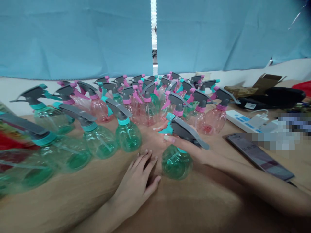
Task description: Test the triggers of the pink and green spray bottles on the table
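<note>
A green spray bottle (177,163) with a grey and teal trigger head stands near the middle of the table. My right hand (187,145) grips it around the neck, just under the spray head, with the fingers partly hidden behind it. To its left, my left hand (142,176) lies on the tabletop with the fingers stretched out, holding nothing. Just beyond the left hand's fingertips is another green spray bottle (128,136). Farther left stand a green spray bottle (100,142) and a larger-looking one (68,155) close to the camera.
Several pink spray bottles (213,119) and green ones crowd the back of the wooden table (155,210). On the right lie a phone (259,155), a white power strip (240,121), and a black item (272,97) beside an open cardboard box (264,84). A blue curtain (73,35) hangs behind.
</note>
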{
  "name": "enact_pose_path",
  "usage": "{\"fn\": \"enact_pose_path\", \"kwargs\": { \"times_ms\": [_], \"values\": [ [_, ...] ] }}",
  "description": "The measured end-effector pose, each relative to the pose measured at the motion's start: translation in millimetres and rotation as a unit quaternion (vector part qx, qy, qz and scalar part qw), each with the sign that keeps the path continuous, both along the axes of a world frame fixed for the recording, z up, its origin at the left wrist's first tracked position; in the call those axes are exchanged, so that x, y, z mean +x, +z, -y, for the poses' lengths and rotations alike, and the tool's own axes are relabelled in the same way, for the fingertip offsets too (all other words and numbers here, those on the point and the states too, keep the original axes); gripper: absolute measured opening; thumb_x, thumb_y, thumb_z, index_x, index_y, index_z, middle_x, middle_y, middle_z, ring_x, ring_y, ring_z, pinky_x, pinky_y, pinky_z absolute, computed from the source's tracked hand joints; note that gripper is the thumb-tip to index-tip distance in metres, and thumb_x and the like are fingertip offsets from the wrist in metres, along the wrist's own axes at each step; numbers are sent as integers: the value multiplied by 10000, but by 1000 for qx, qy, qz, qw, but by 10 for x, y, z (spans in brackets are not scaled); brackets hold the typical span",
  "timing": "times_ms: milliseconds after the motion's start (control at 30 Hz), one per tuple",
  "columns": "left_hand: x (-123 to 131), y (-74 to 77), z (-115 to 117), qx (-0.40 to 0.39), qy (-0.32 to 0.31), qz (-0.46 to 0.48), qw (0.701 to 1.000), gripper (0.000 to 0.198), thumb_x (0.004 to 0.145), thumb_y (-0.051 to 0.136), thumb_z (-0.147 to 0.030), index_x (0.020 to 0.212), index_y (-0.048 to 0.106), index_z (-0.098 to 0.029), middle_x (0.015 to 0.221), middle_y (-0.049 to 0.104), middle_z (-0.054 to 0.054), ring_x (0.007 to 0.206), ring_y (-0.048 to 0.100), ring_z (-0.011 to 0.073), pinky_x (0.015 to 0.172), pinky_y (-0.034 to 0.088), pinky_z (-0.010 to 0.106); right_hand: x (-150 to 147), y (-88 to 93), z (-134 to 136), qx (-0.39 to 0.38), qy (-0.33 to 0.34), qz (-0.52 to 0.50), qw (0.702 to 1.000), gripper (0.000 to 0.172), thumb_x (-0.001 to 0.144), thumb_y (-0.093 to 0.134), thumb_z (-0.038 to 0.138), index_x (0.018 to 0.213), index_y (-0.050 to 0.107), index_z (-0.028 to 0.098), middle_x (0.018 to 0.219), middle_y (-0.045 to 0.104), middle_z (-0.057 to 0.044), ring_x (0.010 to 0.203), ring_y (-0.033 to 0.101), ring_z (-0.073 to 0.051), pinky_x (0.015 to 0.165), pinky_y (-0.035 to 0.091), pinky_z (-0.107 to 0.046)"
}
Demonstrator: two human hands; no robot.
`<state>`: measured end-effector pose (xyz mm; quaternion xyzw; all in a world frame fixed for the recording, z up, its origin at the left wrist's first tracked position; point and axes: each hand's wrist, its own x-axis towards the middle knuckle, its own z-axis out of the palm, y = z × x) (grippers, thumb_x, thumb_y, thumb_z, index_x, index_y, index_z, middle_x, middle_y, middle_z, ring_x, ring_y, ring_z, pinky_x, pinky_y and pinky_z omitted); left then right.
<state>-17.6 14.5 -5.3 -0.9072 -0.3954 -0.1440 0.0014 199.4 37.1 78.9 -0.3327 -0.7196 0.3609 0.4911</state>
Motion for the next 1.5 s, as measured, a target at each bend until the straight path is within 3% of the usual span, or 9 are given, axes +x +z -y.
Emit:
{"fn": "enact_pose_path", "kwargs": {
  "times_ms": [100, 267, 533, 767, 900, 1100, 1500],
  "values": [
    [2, 5, -2, 1, -3, -3, 1000, 475, 945, 476, -369, 1361, 437, -142, 1440, 431, 146, 1322, 390, 306, 1033, 380, 489, -5, -11, -2, -2, -4, -8, 1000, 147, 863, 606, 315, 989, 589, 242, 834, 602, 19, 759, 579, -124, 701, 468, -254],
    [3, 19, -2, -2, -4, -12, 1000, 483, 946, 480, -365, 1365, 428, -132, 1439, 430, 151, 1323, 385, 305, 1027, 385, 489, -6, -1, 2, 8, -17, 0, 1000, 88, 856, 612, 296, 914, 566, 249, 656, 444, 63, 574, 437, -90, 547, 371, -229],
    [0, 18, 1, -5, -2, -11, 1000, 485, 943, 483, -361, 1365, 429, -128, 1439, 429, 153, 1329, 377, 304, 1038, 370, 493, 4, 74, 26, 4, -27, 53, 998, 68, 870, 571, 314, 891, 556, 251, 658, 449, 39, 587, 425, -123, 547, 363, -259],
    [6, 18, 8, -4, 3, -2, 1000, 470, 948, 465, -379, 1366, 441, -167, 1437, 440, 125, 1329, 384, 290, 1050, 362, 467, 10, 51, -16, 40, -23, 53, 998, 100, 885, 553, 352, 885, 572, 254, 818, 586, 9, 721, 536, -139, 664, 454, -266],
    [7, 29, 12, -10, 7, -8, 1000, 472, 945, 471, -378, 1363, 447, -160, 1444, 430, 131, 1330, 380, 294, 1048, 361, 475, 11, 71, -16, 37, -30, 55, 997, 115, 868, 576, 336, 815, 542, 240, 701, 515, 34, 634, 486, -112, 614, 435, -237],
    [5, 33, 15, -12, 5, 1, 1000, 471, 949, 468, -382, 1362, 441, -155, 1449, 422, 143, 1335, 375, 302, 1044, 364, 488, 26, 161, 31, 37, -59, 103, 992, 280, 852, 562, 350, 649, 418, 224, 602, 338, 50, 542, 349, -98, 509, 350, -231],
    [13, 28, 13, -3, 3, -9, 1000, 469, 942, 485, -384, 1341, 468, -137, 1429, 442, 157, 1320, 397, 309, 1039, 372, 487, 28, 213, 36, 19, -25, 99, 995, 270, 867, 546, 352, 652, 440, 228, 591, 388, 47, 552, 380, -112, 512, 344, -248]
  ]
}}
